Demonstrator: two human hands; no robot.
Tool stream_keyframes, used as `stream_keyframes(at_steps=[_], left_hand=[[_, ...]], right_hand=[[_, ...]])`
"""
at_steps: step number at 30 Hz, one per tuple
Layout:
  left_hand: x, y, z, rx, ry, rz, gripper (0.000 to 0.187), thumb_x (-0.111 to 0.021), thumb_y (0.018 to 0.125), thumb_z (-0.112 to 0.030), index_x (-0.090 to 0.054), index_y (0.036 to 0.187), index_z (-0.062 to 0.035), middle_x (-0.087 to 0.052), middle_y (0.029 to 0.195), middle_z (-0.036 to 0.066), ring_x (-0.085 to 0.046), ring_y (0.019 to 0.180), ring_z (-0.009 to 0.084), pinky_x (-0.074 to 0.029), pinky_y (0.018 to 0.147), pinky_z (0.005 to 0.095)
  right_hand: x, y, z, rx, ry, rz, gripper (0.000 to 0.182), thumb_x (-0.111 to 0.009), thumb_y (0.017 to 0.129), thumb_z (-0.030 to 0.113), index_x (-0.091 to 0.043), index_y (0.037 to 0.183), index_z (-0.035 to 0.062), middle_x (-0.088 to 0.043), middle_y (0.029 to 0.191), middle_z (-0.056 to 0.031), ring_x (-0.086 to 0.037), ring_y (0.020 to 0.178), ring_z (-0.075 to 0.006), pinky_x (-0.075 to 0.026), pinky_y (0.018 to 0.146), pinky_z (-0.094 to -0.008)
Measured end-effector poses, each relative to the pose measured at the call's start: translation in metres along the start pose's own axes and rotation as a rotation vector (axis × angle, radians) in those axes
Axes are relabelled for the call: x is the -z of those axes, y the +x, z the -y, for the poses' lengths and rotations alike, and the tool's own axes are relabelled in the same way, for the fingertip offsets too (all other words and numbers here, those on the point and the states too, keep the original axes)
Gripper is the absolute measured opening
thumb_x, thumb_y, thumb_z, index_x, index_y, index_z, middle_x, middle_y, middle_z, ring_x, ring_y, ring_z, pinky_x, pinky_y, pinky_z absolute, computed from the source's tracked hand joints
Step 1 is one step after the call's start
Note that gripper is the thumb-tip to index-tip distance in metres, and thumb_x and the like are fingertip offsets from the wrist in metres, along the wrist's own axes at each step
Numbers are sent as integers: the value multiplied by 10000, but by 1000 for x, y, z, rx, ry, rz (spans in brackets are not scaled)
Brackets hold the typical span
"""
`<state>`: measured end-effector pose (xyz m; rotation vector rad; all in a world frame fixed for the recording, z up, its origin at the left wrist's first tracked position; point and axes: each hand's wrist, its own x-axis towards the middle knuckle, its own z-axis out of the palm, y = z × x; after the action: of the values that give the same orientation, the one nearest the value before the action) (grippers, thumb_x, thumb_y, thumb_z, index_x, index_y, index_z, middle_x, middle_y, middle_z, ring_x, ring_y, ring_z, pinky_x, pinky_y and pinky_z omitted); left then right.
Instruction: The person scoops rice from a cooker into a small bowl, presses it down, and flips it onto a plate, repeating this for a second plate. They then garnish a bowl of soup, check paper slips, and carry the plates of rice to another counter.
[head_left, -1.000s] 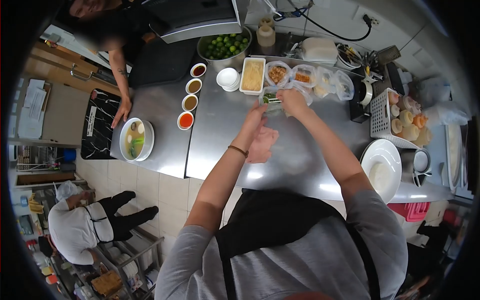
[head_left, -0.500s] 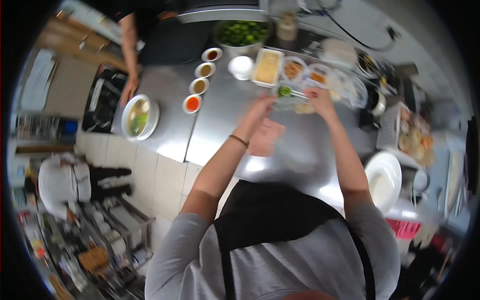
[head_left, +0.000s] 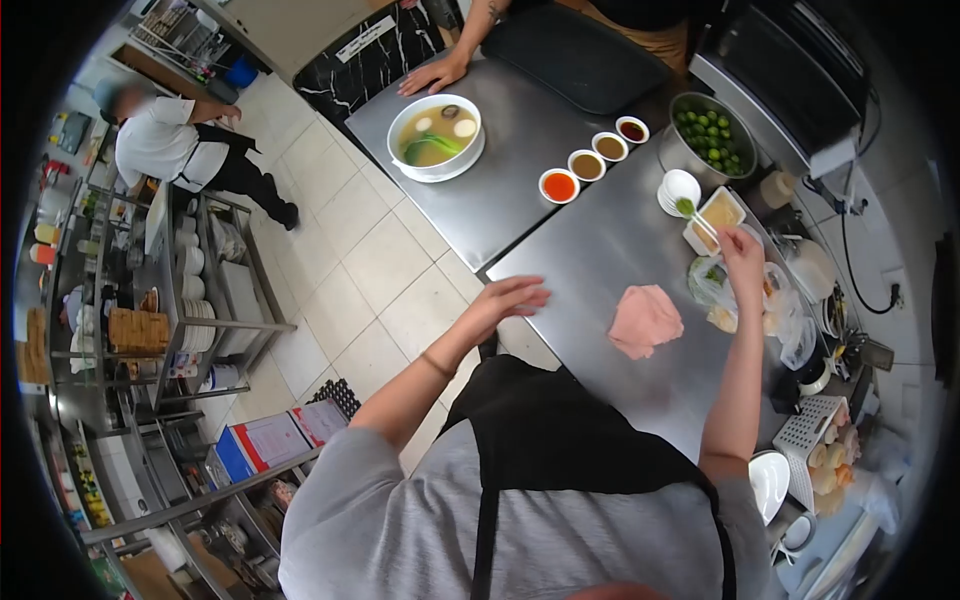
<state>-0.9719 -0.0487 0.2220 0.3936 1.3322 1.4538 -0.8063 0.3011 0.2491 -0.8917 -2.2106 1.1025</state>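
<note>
My right hand (head_left: 741,258) is closed round the white handle of a spoon (head_left: 704,225). Chopped greens lie on the spoon's tip, beside a stack of small white cups (head_left: 680,188) and over the edge of a white tub of yellowish paste (head_left: 722,209). My left hand (head_left: 508,300) hovers near the table's front left edge, fingers spread, holding nothing. Between my hands a crumpled pink cloth (head_left: 646,321) lies on the steel table (head_left: 570,265). A plastic bag with greens (head_left: 707,281) sits under my right wrist.
A white bowl of soup (head_left: 436,137) stands near a co-worker's hand (head_left: 437,73). Sauce cups (head_left: 586,165) form a diagonal row towards a pot of green limes (head_left: 712,135). A white basket (head_left: 806,437) is at right. Another person (head_left: 170,140) walks by the shelves.
The view has turned. My right hand has carried the spoon with greens from the bags to the tub and cups. My left hand has moved away from them, to the left.
</note>
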Motion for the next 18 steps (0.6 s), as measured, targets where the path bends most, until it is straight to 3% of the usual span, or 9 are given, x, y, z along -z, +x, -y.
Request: stream_keyframes(at_steps=[2, 4, 8, 10, 12, 14, 16, 18], left_hand=[[39, -32, 16, 31, -11, -74, 427, -468, 839, -250, -413, 1174, 10, -533, 1075, 138, -514, 992, 197, -405, 832, 301], [83, -57, 47, 111, 22, -209, 401, -476, 837, -234, -436, 1159, 1, -549, 1049, 122, -527, 960, 182, -418, 806, 295], [190, -100, 135, 333, 180, -468, 400, -545, 789, -272, -508, 1101, -24, -589, 941, 86, -555, 836, 148, -440, 722, 272], [252, -124, 190, 449, 382, -556, 418, -580, 750, -292, -533, 1072, -29, -600, 891, 95, -564, 803, 162, -448, 705, 279], [315, -152, 249, 519, 591, -595, 413, -599, 723, -305, -560, 1029, -29, -603, 832, 98, -570, 758, 177, -456, 671, 290], [342, -169, 255, 549, 658, -588, 404, -604, 715, -307, -572, 1004, -26, -603, 803, 97, -571, 731, 183, -461, 645, 299], [352, -182, 238, 724, 293, -703, 370, -597, 721, -291, -580, 969, -18, -594, 779, 87, -565, 677, 182, -462, 583, 314], [370, -183, 232, 760, 286, -705, 359, -590, 726, -282, -574, 968, -17, -592, 777, 84, -560, 657, 178, -459, 564, 314]], right_hand=[[-40, 24, 36, 43, 164, 121, 145, -545, 762, 108, -594, 846, 1, -597, 701, -35, -544, 623, -70, -391, 535, -193], [-87, 48, 69, -71, 181, 192, 161, -556, 751, 119, -598, 852, 1, -606, 717, -49, -550, 634, -83, -413, 564, -199], [-198, 81, 132, -33, 323, 261, 174, -571, 721, 114, -602, 861, 14, -607, 719, -42, -554, 636, -93, -427, 567, -213], [-256, 98, 142, -14, 253, 316, 187, -576, 734, 130, -589, 891, 29, -604, 732, -38, -542, 634, -87, -410, 540, -214], [-300, 94, 167, 180, -40, 181, 154, -567, 716, 105, -584, 845, 24, -605, 760, -68, -577, 688, -174, -445, 602, -288], [-334, 85, 184, 394, -250, 84, 108, -539, 704, 69, -571, 804, 44, -576, 794, -86, -563, 764, -244, -439, 675, -352], [-354, 78, 193, 624, -601, 88, 131, -485, 726, 54, -561, 831, 71, -552, 935, -87, -520, 902, -262, -413, 750, -369], [-353, 75, 201, 651, -672, 85, 161, -454, 729, 40, -554, 847, 86, -536, 959, -79, -509, 896, -263, -407, 753, -362]])
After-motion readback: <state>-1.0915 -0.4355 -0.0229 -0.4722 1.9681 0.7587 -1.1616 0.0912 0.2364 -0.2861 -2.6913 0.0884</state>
